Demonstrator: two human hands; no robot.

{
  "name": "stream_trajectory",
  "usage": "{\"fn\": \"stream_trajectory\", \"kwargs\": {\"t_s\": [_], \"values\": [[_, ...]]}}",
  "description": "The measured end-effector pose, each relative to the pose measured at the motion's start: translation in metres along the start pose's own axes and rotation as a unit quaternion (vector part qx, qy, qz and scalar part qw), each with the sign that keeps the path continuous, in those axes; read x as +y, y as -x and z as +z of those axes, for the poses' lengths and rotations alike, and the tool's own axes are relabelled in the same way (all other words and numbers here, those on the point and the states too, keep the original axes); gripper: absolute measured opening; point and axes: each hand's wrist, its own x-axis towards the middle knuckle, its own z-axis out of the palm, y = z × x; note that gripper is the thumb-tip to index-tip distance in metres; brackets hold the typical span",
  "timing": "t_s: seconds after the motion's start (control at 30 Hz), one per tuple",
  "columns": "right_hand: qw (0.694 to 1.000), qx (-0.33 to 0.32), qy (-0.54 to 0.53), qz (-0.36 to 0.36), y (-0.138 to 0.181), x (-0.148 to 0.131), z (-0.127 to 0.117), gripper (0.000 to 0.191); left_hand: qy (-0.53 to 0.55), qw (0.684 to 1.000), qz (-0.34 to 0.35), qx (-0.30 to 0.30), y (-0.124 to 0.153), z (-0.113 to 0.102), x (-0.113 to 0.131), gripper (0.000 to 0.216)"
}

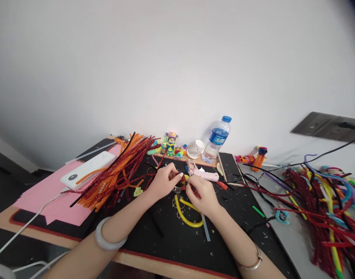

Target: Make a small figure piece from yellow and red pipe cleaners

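My left hand [165, 180] and my right hand [203, 193] meet over the middle of a black mat [177, 248]. Fingers of both are pinched around a small red and yellow pipe-cleaner piece [184, 179], mostly covered by the fingertips. Just below them lies a glossy yellow loop [189, 222], its upper ends near a small shiny object I cannot make out. A pink glue gun [208, 175] rests behind my right hand. A translucent strip [206, 228] lies beside my right wrist.
Orange and red pipe cleaners [116, 170] and a white power bank [88, 169] lie on pink paper [52, 193] at left. Behind stand a small figure [171, 145], a paper cup [195, 148] and a water bottle [217, 139]. More pipe cleaners [319, 217] heap at right.
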Motion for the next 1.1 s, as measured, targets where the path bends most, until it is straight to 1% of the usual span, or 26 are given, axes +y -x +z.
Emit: {"fn": "stream_trajectory", "kwargs": {"t_s": [0.1,0.27,0.37,0.5,0.6,0.73,0.83,0.97,1.1], "values": [[0.999,-0.023,0.035,-0.009,-0.001,-0.003,-0.001,0.011,-0.004,1.0,-0.004,0.023,0.001,0.001,0.001,0.023],[0.997,-0.044,0.063,0.003,-0.001,-0.007,-0.001,0.014,-0.007,0.997,-0.023,0.069,0.0,0.002,0.001,0.024],[0.996,-0.056,0.075,0.014,-0.001,-0.01,0.0,0.016,0.029,0.995,-0.045,0.08,-0.001,0.003,0.0,0.027],[0.994,-0.073,0.078,0.014,-0.002,-0.011,0.001,0.016,0.107,0.988,-0.086,0.067,-0.001,0.005,0.0,0.028],[0.993,-0.079,0.086,0.015,-0.002,-0.009,0.001,0.017,0.166,0.977,-0.117,0.066,-0.002,0.007,0.0,0.029],[0.991,-0.082,0.099,0.029,-0.001,-0.006,0.004,0.02,0.252,0.954,-0.153,0.053,-0.003,0.008,0.002,0.03],[0.99,-0.089,0.105,0.041,0.0,-0.004,0.006,0.019,0.309,0.933,-0.179,0.043,-0.003,0.008,0.005,0.031],[0.988,-0.102,0.105,0.05,-0.001,-0.001,0.009,0.019,0.379,0.904,-0.198,0.006,-0.001,0.008,0.007,0.031],[0.988,-0.115,0.096,0.047,-0.002,0.001,0.009,0.021,0.426,0.879,-0.211,-0.033,-0.001,0.007,0.007,0.032]]}}
